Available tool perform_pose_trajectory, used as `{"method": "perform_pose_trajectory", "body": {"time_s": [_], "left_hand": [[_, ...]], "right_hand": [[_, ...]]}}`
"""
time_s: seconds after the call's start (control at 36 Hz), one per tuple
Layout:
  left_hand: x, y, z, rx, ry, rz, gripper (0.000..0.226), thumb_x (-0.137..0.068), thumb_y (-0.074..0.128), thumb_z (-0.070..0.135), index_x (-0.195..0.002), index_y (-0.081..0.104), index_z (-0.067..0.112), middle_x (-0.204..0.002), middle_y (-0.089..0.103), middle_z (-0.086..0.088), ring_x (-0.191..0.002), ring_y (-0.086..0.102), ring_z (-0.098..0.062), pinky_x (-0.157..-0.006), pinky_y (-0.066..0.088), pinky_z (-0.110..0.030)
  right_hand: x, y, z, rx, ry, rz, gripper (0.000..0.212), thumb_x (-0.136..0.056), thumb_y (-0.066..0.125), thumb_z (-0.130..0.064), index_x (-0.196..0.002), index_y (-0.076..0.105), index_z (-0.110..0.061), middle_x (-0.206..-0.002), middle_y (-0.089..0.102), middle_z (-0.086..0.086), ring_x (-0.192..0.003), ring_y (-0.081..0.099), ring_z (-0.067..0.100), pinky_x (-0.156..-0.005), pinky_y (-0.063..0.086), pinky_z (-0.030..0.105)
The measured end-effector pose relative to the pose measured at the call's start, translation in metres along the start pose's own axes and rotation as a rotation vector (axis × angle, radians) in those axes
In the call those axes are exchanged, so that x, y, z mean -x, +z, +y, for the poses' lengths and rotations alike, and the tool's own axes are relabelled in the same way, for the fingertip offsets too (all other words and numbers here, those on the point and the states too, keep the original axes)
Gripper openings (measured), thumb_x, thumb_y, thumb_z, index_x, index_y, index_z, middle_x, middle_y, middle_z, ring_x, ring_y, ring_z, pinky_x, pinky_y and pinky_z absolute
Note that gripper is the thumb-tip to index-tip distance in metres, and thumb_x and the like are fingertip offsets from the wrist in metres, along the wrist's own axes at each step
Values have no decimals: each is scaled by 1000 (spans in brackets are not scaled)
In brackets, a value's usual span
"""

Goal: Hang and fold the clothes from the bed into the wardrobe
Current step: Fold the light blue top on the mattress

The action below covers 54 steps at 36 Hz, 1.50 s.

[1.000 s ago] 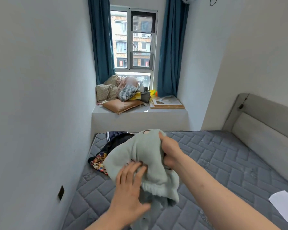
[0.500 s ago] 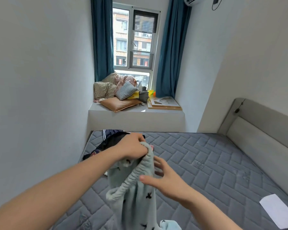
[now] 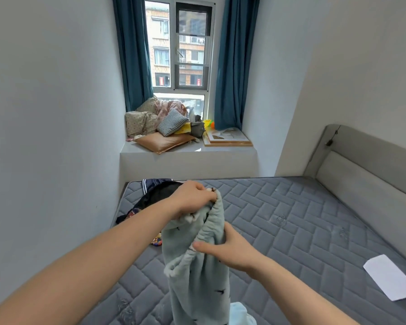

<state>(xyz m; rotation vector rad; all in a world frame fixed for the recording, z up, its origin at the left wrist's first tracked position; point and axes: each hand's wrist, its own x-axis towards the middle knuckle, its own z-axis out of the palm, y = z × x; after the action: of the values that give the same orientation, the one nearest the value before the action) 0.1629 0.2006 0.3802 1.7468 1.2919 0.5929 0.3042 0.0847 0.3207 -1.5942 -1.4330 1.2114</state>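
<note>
Two hands, the left hand (image 3: 192, 199) and right hand (image 3: 232, 248), one pale green garment (image 3: 197, 266), one bed (image 3: 291, 231), one dark clothes heap (image 3: 155, 195), one white paper (image 3: 391, 280), two blue curtains (image 3: 133, 55), three cushions (image 3: 167, 143) on the far sill.

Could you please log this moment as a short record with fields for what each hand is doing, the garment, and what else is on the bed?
left hand: left hand grips the top edge of the garment
right hand: right hand pinches the ribbed band lower down
garment: pale green fleece garment hangs above the mattress
other clothes: dark clothes pile at the mattress's far left corner
paper: white sheet lies flat near the right edge
</note>
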Motion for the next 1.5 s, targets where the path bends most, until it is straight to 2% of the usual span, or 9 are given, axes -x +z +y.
{"method": "perform_pose_trajectory", "body": {"time_s": [0.17, 0.33, 0.42, 0.53, 0.86, 1.03, 1.14, 1.22, 1.5], "left_hand": [[2, -6, -3, 0, -20, 78, 41, -65, 69, 56, -47, 48, 26, -46, 42, 14, -39, 39, -4, -43, 32, -19], [7, -19, -21, 225, -134, 109, 29, -55, 70, 51, -60, 63, 23, -59, 58, -4, -52, 46, -21, -48, 36, -27], [11, -8, -23, 327, -164, 45, 22, -64, 70, 38, -53, 64, 21, -55, 57, 2, -43, 38, -16, -42, 31, -23], [15, 7, -19, 330, -157, -15, 19, -74, 66, 30, -63, 70, 14, -64, 56, -2, -59, 43, -19, -52, 38, -29], [34, -5, -82, 365, -236, -30, 11, -78, 70, 24, -70, 71, 16, -78, 63, -5, -73, 56, -16, -69, 45, -30], [60, -12, -146, -300, 13, -235, 60, -57, 90, 54, -105, 61, 32, -103, 62, 13, -94, 64, -12, -82, 53, -32], [85, 4, -200, -790, 0, -504, 32, -71, 74, 30, -94, 51, 31, -100, 61, 6, -93, 59, -19, -76, 48, -32], [100, 11, -235, -885, -143, -445, 14, -77, 55, 28, -91, 54, 26, -104, 69, -3, -98, 64, -27, -78, 49, -36], [91, 6, -270, -916, -450, -327, 39, -90, 40, 33, -119, 65, 23, -131, 66, -3, -122, 61, -23, -98, 49, -35]], "right_hand": [[-20, 14, 26, 181, -28, 243, 34, -75, 71, -32, -105, 55, -31, -110, 62, -6, -98, 62, 7, -84, 55, 35], [-18, 8, 39, 140, -37, 103, 71, -67, 83, -45, -128, 48, -40, -126, 50, -22, -110, 52, -7, -85, 48, 15], [-23, 31, 28, 218, -107, 128, 71, -55, 83, -68, -110, 50, -38, -117, 51, -14, -117, 49, 7, -95, 51, 31], [-33, 60, 29, 304, -35, 219, 91, -55, 74, -74, -126, 44, -26, -129, 39, -5, -128, 30, 16, -109, 37, 38], [-23, 17, 103, 580, 184, 138, 22, -74, 50, -18, -92, 56, -28, -89, 62, -6, -87, 63, 25, -65, 46, 33], [-2, -21, 140, 700, 274, 70, 25, -73, 49, -16, -76, 66, -35, -71, 65, -7, -71, 62, 15, -54, 44, 28], [12, -18, 157, 677, 304, 21, 9, -71, 50, -20, -65, 54, -25, -64, 60, -3, -63, 57, 17, -53, 41, 32], [19, -11, 169, 704, 326, -68, 9, -75, 52, -25, -68, 56, -23, -69, 63, -1, -68, 58, 18, -56, 40, 31], [-9, -21, 165, 1017, 450, -171, 32, -93, 50, -24, -123, 61, -18, -130, 61, 7, -121, 60, 27, -95, 49, 34]]}}
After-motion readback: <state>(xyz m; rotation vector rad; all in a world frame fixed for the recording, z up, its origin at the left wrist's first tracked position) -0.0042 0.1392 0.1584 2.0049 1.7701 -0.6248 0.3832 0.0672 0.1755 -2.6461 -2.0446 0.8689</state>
